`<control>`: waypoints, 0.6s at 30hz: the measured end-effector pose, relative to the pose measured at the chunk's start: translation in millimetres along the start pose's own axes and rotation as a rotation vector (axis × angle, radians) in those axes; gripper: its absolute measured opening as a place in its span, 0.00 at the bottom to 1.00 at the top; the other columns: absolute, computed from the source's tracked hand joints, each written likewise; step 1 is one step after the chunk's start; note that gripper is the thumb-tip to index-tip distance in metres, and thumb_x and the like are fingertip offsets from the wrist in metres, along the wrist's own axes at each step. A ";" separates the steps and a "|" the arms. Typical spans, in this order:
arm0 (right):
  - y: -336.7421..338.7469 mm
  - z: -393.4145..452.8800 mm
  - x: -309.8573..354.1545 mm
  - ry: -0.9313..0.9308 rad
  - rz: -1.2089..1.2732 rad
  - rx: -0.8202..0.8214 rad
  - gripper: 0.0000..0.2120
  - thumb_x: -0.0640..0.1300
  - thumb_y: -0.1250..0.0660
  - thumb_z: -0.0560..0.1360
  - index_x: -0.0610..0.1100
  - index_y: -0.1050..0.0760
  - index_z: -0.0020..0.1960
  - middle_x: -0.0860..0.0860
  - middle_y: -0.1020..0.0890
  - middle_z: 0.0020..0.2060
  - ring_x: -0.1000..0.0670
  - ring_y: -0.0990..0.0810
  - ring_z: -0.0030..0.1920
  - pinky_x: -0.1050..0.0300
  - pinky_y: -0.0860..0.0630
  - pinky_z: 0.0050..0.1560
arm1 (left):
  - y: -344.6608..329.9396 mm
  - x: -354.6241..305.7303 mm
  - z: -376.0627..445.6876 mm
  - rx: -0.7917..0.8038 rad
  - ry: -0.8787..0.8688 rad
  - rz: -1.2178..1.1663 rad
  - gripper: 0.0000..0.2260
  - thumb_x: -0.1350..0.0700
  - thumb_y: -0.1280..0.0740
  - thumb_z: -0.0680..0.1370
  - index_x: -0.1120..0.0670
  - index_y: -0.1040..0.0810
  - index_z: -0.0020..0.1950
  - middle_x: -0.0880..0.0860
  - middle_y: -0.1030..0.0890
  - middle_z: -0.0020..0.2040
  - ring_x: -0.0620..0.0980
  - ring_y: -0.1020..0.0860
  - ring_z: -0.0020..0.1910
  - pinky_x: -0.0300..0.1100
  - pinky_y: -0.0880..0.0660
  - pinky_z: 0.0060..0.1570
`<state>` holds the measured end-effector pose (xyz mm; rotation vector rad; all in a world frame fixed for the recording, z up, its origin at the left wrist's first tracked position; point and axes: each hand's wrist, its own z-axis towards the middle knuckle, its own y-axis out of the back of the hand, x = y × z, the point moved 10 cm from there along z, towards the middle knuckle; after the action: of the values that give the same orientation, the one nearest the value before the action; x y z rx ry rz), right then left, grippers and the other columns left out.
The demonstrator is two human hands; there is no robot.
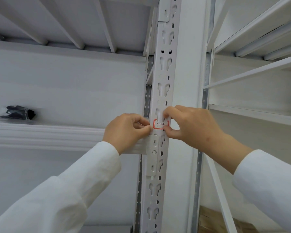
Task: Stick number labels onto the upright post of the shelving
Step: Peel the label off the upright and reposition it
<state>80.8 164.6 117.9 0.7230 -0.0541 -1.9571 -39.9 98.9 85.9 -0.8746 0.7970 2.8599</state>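
Both hands' grip, left hand [127, 130] and right hand [188, 122], pinching label [160, 124] edges on post [165, 78]

Two arms in view, both in long white sleeves. Left sleeve [60, 187] loose and roomy, soft creases and folds running along the forearm, fabric bunching near the elbow, plain cuff ending at the wrist. Right sleeve [267, 179] same white cloth, smoother, wide cuff opening short of the wrist, leaving a stretch of bare forearm. No buttons, stitching or print to make out on either cuff. Left hand [124, 130] bare, no glove, ring or watch. Right hand [191, 125] bare too, with a small reddish mark just above the wrist.
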 end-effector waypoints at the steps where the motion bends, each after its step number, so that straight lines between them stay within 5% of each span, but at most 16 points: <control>1: -0.2 0.6 0.3 -0.001 -0.003 -0.007 0.09 0.49 0.32 0.67 0.44 0.24 0.42 0.50 0.22 0.28 0.44 0.27 0.22 0.63 0.38 0.22 | 0.0 -0.2 -0.1 0.001 -0.001 0.005 0.06 0.47 0.31 0.71 0.42 0.24 0.34 0.40 0.18 0.33 0.41 0.20 0.43 0.38 0.28 0.43; 7: -3.2 1.8 1.9 -0.006 -0.034 0.054 0.10 0.48 0.29 0.67 0.43 0.25 0.43 0.50 0.22 0.28 0.44 0.28 0.21 0.66 0.44 0.23 | -0.6 1.9 0.8 0.017 0.015 -0.003 0.05 0.47 0.30 0.70 0.43 0.22 0.34 0.40 0.17 0.34 0.42 0.19 0.44 0.41 0.25 0.47; 11: -5.5 4.1 0.2 0.006 -0.059 0.119 0.11 0.51 0.31 0.69 0.45 0.25 0.44 0.50 0.20 0.30 0.43 0.25 0.24 0.62 0.37 0.24 | -0.3 1.3 0.6 0.021 0.017 0.002 0.05 0.47 0.30 0.70 0.43 0.22 0.34 0.41 0.17 0.35 0.42 0.19 0.44 0.41 0.25 0.47; 18: -4.3 4.1 5.9 -0.082 -0.111 0.106 0.10 0.47 0.31 0.67 0.41 0.26 0.42 0.48 0.23 0.27 0.45 0.36 0.22 0.64 0.46 0.24 | 0.3 1.7 -0.1 0.003 0.020 0.012 0.06 0.47 0.31 0.70 0.43 0.23 0.34 0.41 0.17 0.34 0.42 0.19 0.43 0.38 0.28 0.43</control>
<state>73.4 160.7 117.1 0.7279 -0.1713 -2.1025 -41.3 98.4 85.0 -0.9025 0.8111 2.8637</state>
